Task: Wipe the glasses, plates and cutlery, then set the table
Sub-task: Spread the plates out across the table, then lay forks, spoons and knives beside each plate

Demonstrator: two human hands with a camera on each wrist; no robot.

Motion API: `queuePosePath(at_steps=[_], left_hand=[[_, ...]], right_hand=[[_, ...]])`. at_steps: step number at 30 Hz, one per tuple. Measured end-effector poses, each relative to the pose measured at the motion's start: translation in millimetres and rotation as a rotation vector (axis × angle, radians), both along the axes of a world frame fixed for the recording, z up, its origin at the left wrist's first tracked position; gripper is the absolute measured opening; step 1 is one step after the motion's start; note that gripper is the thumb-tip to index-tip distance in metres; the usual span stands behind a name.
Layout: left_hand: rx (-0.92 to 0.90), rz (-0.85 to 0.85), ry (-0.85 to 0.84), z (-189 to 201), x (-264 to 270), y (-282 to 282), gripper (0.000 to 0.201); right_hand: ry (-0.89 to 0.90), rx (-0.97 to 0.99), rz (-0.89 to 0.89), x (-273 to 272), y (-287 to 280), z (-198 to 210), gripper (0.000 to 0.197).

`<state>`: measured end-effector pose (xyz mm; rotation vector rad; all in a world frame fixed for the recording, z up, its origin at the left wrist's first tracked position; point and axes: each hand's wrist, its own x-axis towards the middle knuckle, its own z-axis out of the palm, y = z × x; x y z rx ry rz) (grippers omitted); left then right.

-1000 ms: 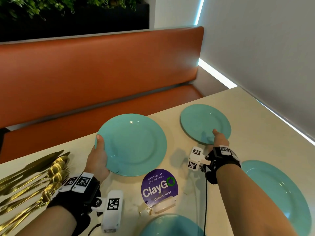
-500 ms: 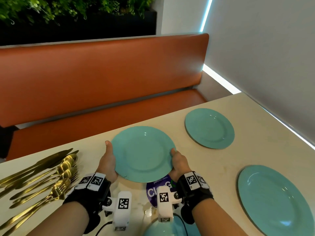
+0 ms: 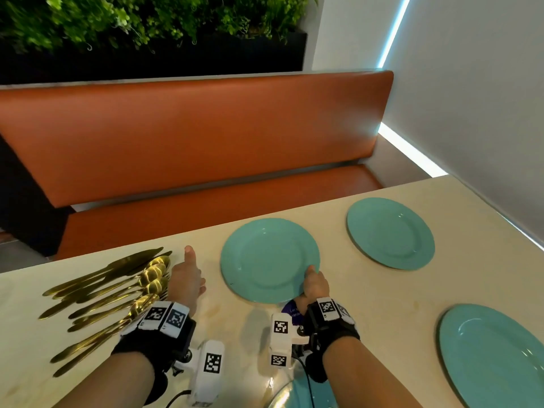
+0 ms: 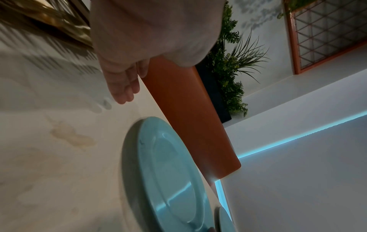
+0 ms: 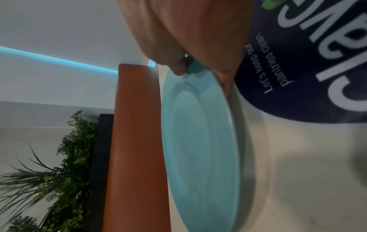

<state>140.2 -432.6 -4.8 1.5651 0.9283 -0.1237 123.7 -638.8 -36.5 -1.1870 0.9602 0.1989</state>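
Teal plates (image 3: 269, 260) lie on the cream, faintly stained table (image 3: 368, 293). Left of them the cutlery (image 3: 112, 293) gleams gold. Behind the table, the bench (image 3: 191, 136) is rust-orange (green foliage (image 3: 147, 22) above). The wrist bands (image 3: 159, 334) are black, with black-and-white square tags.

Bare forearms with black wrist straps carrying cameras and printed tags

Each wrist wears a wide black strap. On top of the left strap (image 3: 160, 331) and the right strap (image 3: 332, 325) sit small white blocks printed with black-and-white square codes. A white camera housing, also tagged with such codes, hangs off the inner side of each: the left camera (image 3: 209, 371) and the right camera (image 3: 281, 340). Thin black cables trail from both housings. No sleeves show.
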Motion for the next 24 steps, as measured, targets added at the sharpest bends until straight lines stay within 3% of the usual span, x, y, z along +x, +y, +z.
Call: queuePosePath(at_steps=[6,11,24], left_hand=[[0.009,0.036,0.017,-1,-8,9,0.04],[0.002,0.046,0.034,-1,-12,14,0.05],[-0.027,-0.016,0.004,-5,-27,24,0.049]], right_hand=[[0.121,-0.132,0.013,8,6,6,0.05],[0.166,-0.137,0.008,8,7,6,0.057],[0.129,-0.177,0.079,-13,5,2,0.049]])
